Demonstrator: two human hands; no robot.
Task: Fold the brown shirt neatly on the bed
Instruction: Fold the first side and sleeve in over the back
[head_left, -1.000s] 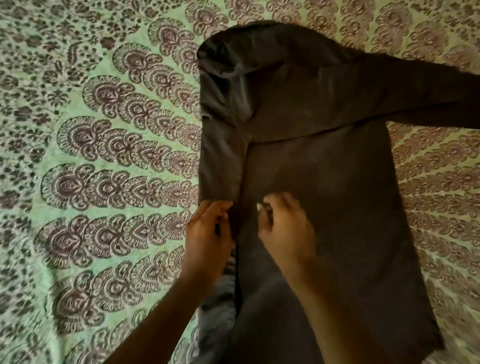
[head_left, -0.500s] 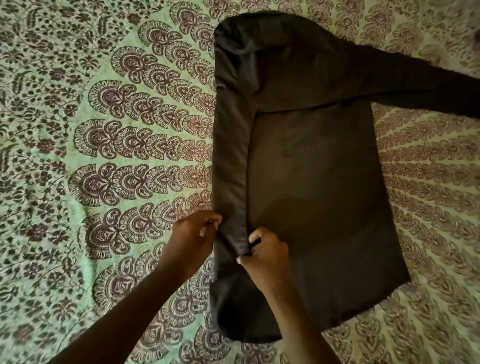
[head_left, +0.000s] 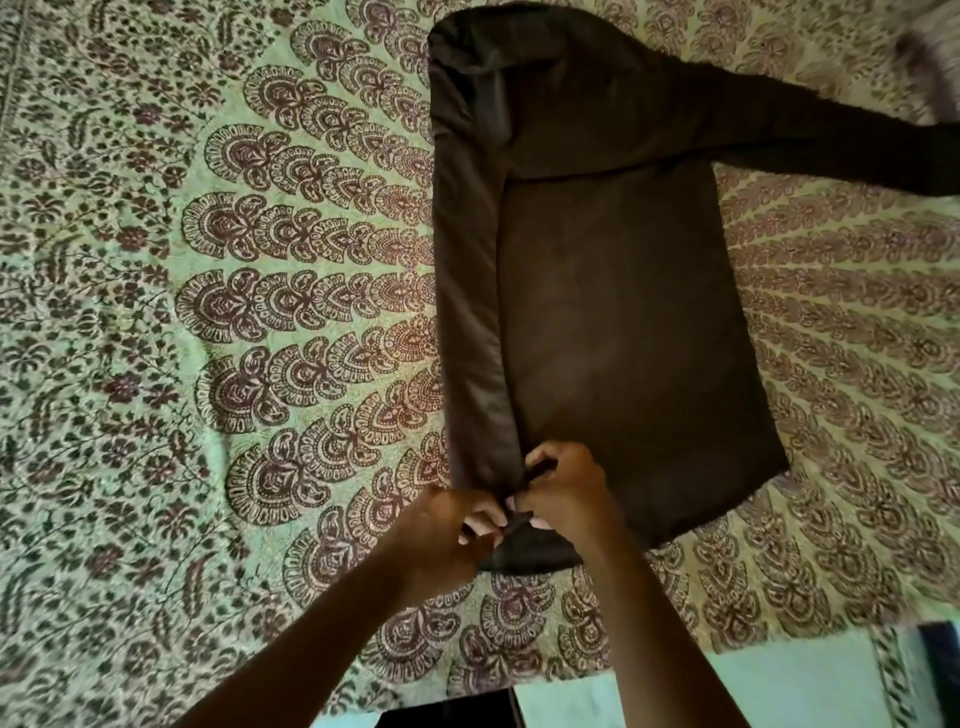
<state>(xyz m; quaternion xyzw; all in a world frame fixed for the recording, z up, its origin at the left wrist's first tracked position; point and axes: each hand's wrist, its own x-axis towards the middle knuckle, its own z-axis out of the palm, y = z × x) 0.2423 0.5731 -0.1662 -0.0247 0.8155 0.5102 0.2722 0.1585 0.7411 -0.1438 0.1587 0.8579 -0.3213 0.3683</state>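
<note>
Surface: patterned green-and-maroon bedspread over the bed, filling nearly the whole view; bare floor and a dark edge glimpsed at the bottom right.
Shirt position: brown shirt spread flat right of centre, collar end far, hem near; well inside the bed's edge.
Just changed: both hands slid down the folded left strip, from about mid-body a second ago to the hem now; strip straighter and narrower than before, lying as one even band along the left side.
Meaning for the task: left fold probably set along its whole length; right sleeve not yet folded, stretched out toward the right edge, likely next.
Left hand: low at the near hem corner, knuckles up, fingers curled shut, apparently pinching the strip's end; forearm coming in from the lower left.
Right hand: touching the left one, just beyond it, fingers bent and closed on the cloth at the strip's inner edge.
Risk: hem corner bunched under the fingers, liable to leave a lump unless smoothed.
</note>
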